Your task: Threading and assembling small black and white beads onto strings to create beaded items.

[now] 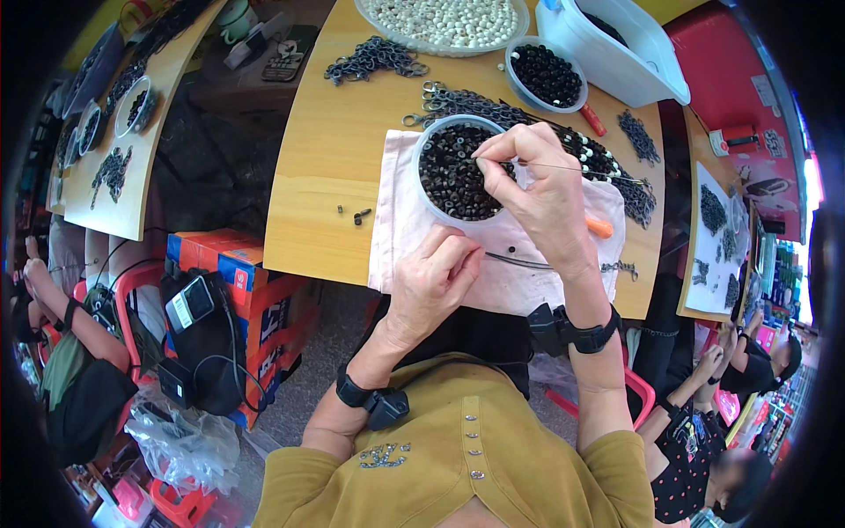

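Observation:
A clear plastic bowl [421,195] full of small dark beads [451,172] stands on a pale pink cloth [396,233]. Over its right side, my right hand [544,198] pinches a thin wire-like needle [563,167] between thumb and forefinger; the needle runs back to the right past the knuckles. My left hand [431,280] is curled closed at the cloth's near edge, below the bowl. From its fingertips a dark cord [519,261] trails right across the cloth, passing under my right wrist. One loose black bead [511,250] lies close to the cord.
Behind the bowl are metal chains [475,107], strung black-and-white beads [598,158], a bowl of black beads [563,88], a wide bowl of white beads [440,22] and a plastic tub [664,79]. An orange handle [599,228] lies right. Co-workers sit at both sides.

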The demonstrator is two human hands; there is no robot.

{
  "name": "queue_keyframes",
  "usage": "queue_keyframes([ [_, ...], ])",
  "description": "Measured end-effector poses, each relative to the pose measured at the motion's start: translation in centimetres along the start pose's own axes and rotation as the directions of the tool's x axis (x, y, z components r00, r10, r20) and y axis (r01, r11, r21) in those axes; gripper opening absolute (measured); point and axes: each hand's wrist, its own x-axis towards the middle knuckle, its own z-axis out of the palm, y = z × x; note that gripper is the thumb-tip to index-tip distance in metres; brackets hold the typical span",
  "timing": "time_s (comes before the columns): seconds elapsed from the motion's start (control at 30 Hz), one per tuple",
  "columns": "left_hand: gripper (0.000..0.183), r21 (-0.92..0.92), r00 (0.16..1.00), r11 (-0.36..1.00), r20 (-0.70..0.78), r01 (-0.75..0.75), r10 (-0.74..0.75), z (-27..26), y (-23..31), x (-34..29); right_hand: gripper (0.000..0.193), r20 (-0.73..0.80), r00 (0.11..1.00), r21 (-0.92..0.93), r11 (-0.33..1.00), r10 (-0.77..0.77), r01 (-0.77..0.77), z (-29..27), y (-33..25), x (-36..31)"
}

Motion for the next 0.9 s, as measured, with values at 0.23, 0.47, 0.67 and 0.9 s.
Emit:
queue_keyframes([
  [0.23, 0.011, 0.009, 1.000, 1.000, 0.001, 0.021, -0.021, -0.1, 0.3, 0.1, 0.008, -0.046, 0.997, -0.059, 0.997, -0.060, 0.057, 0.1, 0.2, 0.0],
  [0.47, 0.010, 0.006, 1.000, 1.000, -0.001, 0.008, -0.008, 0.0, 0.1, 0.1, 0.009, -0.006, 1.000, -0.086, 0.996, -0.011, 0.010, 0.0, 0.3, -0.1],
  [0.67, 0.009, 0.009, 1.000, 1.000, 0.001, 0.000, 0.000, -0.1, 0.0, 0.1, 0.009, -0.015, 0.996, -0.122, 0.989, -0.089, 0.086, 0.8, 1.0, -0.1],
  [0.9, 0.009, 0.009, 1.000, 1.000, 0.000, 0.001, -0.001, 0.1, -0.1, 0.0, 0.010, 0.025, 0.982, -0.211, 0.959, -0.189, 0.190, 0.7, 1.3, -0.1],
])
